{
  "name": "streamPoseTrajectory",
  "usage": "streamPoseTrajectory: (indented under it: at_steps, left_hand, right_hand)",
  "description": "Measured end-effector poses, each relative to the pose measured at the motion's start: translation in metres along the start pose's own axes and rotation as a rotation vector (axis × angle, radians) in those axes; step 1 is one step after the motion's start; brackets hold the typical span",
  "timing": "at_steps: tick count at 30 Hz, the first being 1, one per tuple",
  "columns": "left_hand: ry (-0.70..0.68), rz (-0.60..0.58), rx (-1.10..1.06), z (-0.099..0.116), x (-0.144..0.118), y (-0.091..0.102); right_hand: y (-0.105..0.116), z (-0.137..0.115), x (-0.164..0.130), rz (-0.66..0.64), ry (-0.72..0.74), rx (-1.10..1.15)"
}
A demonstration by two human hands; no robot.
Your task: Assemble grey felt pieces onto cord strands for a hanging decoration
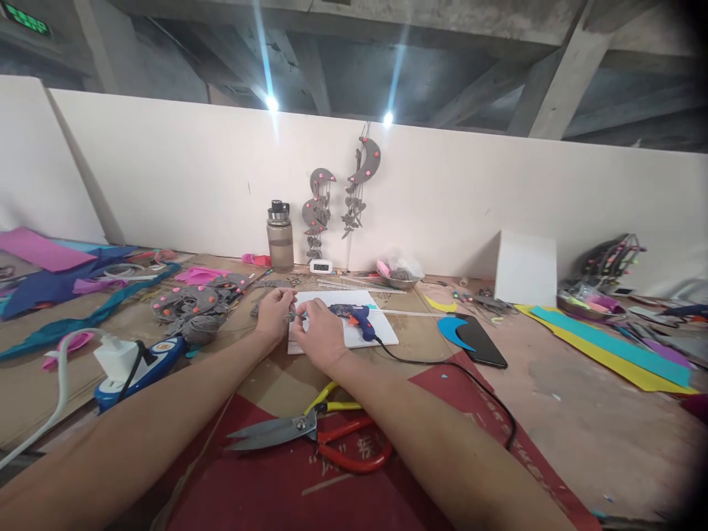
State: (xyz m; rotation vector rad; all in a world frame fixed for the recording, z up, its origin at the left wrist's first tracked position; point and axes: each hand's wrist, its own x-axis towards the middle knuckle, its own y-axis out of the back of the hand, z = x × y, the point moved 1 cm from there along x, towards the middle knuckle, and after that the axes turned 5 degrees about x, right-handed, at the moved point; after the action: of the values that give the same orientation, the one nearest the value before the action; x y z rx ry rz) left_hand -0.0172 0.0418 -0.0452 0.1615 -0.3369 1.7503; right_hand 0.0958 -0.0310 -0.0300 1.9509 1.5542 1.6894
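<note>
- Pinching a small grey piece (291,316) between them, the left hand (273,313) and right hand (319,335) meet over the near-left corner of a white board (381,335).
- Both sets of fingers are curled close on the piece; what it is, I cannot tell, as it is too small.
- Neither hand is nearer: the piece sits right at both sets of fingertips, the left hand gripping its left end, the right hand its right end.
- A blue glue gun (354,316) lies on the board just right of the right hand, long axis running left to right, cord (442,365) trailing right and toward the person.
- Scissors (310,431) lie below the forearms, blades pointing left.
- Grey felt shapes (193,302) crowd the left; a black phone (480,341) lies to the right, bare table (575,420) beyond it.
</note>
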Motion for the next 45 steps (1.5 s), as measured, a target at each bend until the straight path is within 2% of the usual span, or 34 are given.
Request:
streamPoseTrajectory:
  at_steps: [10,19,27,32,37,45]
  left_hand:
    - [-0.007,0.004,0.025,-0.001,0.002,0.000]
    - [0.004,-0.023,-0.049,0.002,0.001,-0.002]
    - [0.004,-0.067,-0.115,0.005,0.004,-0.003]
    - [0.094,-0.149,-0.150,0.015,0.002,-0.003]
    - [0.139,-0.263,-0.288,0.019,0.004,0.001]
    - [0.129,-0.291,-0.295,0.022,0.004,0.002]
  right_hand:
    - [-0.003,0.004,0.001,0.009,-0.057,0.043]
    - [-0.006,0.006,-0.002,0.026,-0.056,0.131]
    - [0.000,0.009,0.001,0.096,-0.101,0.213]
    - [-0.001,0.010,0.001,0.122,-0.096,0.225]
    - [-0.003,0.012,0.000,0.135,-0.097,0.226]
    - [-0.001,0.011,0.001,0.123,-0.078,0.209]
